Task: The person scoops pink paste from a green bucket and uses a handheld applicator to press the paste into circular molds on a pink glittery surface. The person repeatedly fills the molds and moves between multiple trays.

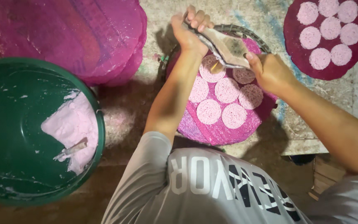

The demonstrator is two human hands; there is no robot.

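Note:
My left hand (190,30) and my right hand (270,71) together hold a flat, dough-smeared press (227,49) above a round magenta mesh mat (224,130). The left grips its far end, the right its near end. Several pale pink, lacy dough discs (227,90) lie in a cluster on the mat. One disc (210,69) sits right under the press, partly hidden by it. The mat rests on a dark wire ring (245,31).
A green basin (5,103) at the left holds pink dough (73,124) with a stick (72,149) in it. A stack of magenta mats (71,33) lies at the top left. Another dark red mat (299,58) with several discs sits at the top right.

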